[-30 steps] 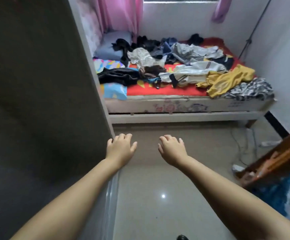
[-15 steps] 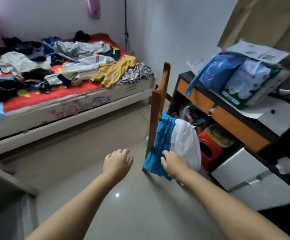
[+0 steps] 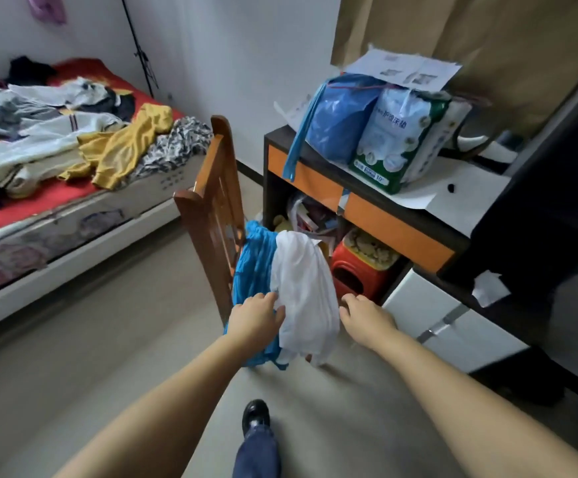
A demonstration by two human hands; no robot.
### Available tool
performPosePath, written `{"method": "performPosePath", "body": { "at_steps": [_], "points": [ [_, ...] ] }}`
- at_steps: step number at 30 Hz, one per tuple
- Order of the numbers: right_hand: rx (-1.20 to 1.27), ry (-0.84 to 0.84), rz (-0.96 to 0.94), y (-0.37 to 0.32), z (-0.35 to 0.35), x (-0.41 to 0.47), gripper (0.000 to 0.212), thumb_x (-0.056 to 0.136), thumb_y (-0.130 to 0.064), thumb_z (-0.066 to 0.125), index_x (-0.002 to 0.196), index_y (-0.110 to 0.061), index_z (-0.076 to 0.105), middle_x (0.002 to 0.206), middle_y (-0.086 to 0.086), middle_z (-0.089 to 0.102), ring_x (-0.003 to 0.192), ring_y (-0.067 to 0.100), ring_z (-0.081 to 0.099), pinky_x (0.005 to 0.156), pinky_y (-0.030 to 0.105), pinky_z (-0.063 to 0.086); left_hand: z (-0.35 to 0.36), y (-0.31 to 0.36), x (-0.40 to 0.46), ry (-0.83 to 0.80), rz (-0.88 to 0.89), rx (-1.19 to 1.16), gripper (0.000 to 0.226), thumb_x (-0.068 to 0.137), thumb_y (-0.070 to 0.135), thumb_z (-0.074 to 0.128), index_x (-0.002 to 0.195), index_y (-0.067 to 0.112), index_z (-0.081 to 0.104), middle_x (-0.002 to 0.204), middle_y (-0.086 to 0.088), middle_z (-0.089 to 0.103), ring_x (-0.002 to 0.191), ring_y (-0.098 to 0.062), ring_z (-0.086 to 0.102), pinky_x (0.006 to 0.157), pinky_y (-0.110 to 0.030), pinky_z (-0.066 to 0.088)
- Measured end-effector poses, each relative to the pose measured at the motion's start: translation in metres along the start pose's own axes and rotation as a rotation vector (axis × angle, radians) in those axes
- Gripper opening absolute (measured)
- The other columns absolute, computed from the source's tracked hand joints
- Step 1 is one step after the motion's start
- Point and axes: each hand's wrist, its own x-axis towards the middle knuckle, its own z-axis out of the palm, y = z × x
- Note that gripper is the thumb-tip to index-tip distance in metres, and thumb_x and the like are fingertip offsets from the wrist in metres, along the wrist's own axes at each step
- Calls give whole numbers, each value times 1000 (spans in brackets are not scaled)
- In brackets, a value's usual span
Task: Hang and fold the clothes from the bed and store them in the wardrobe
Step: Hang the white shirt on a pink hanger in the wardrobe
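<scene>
Both hands reach at wooden chair [image 3: 211, 215]. White cloth garment [image 3: 306, 298] drapes lengthwise down it, between them: left hand [image 3: 254, 317] touches its edge, fingers loose; right hand [image 3: 366, 319] just beside, relaxed, empty. Crumpled clothes heap [image 3: 84, 132] lies on red-sheeted bed [image 3: 32, 201], well left.

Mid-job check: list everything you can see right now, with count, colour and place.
bed: one, red sheet, far left
clothes pile: many, mixed colours, on bed
yellow garment: one, bed's near corner
chair: one, brown wood, centre
blue cloth: one, on chair
white cloth: one, over blue cloth
desk: one, black and orange, right
blue bag: one, on desk
green-white pack: one, on desk
red stool: one, under desk
left hand: touching cloths
right hand: beside white cloth
</scene>
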Motion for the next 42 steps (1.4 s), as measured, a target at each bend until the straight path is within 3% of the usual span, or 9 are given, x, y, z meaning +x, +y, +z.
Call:
{"method": "performPosePath", "body": {
  "at_steps": [8, 15, 22, 27, 32, 34, 37, 40, 42],
  "points": [
    [64, -62, 72, 19, -12, 132, 41, 101, -35, 29, 134, -17, 45, 132, 8, 50, 113, 32, 55, 87, 39, 48, -3, -8, 146, -112, -6, 2, 40, 98, 43, 33, 127, 22, 50, 117, -3, 58, 104, -23, 55, 83, -38, 47],
    [89, -244, 101, 40, 17, 236, 35, 101, -31, 31, 123, -13, 50, 127, 10, 54, 110, 31, 56, 86, 38, 47, 27, -14, 256, -254, -45, 20, 43, 99, 44, 36, 134, 21, 46, 124, -3, 55, 109, -21, 55, 92, -39, 48],
    [161, -382, 83, 66, 89, 350, 33, 102, -24, 33, 123, -5, 50, 127, 19, 51, 115, 34, 52, 88, 36, 42, 129, -25, 325, -313, -193, -67, 48, 100, 41, 38, 141, 15, 34, 134, -5, 46, 117, -24, 48, 79, -37, 46],
    [280, -450, 94, 76, 142, 429, 35, 100, -22, 39, 126, -2, 51, 131, 24, 47, 119, 37, 49, 97, 35, 39, 194, -20, 386, -227, -403, -173, 47, 96, 36, 48, 132, 8, 39, 136, -11, 40, 124, -29, 40, 90, -41, 42],
    [386, -350, 177, 83, 187, 476, 48, 97, -21, 46, 141, -5, 36, 145, 19, 32, 129, 35, 39, 105, 33, 31, 238, -22, 426, -136, -626, -263, 77, 92, 41, 55, 150, 12, 14, 157, -10, 14, 142, -26, 19, 104, -43, 34],
    [511, -291, 284, 78, 195, 496, 58, 95, -19, 49, 146, -5, 26, 148, 21, 30, 135, 33, 34, 108, 35, 28, 244, -26, 442, -108, -636, -262, 74, 90, 39, 59, 147, 12, 20, 146, -11, 31, 134, -30, 31, 99, -46, 36],
    [684, -237, 411, 72, 207, 525, 67, 94, -27, 53, 148, -5, 21, 150, 18, 33, 136, 32, 35, 112, 39, 30, 254, -28, 458, -85, -622, -325, 36, 93, 24, 47, 125, 8, 44, 119, -14, 56, 109, -34, 52, 84, -42, 40],
    [955, -311, 553, 65, 214, 530, 66, 93, -43, 53, 143, -4, 34, 140, 13, 48, 125, 31, 49, 107, 41, 39, 257, -12, 445, 5, -500, -452, 17, 92, 8, 38, 93, 6, 55, 95, -15, 62, 92, -35, 57, 68, -34, 35],
    [1169, -408, 640, 60, 210, 526, 67, 92, -55, 49, 140, -8, 42, 133, 11, 55, 119, 30, 55, 103, 42, 44, 255, 8, 429, 29, -375, -499, 19, 92, 6, 42, 76, 14, 49, 81, -10, 55, 85, -34, 57, 64, -30, 29]
  ]
}}
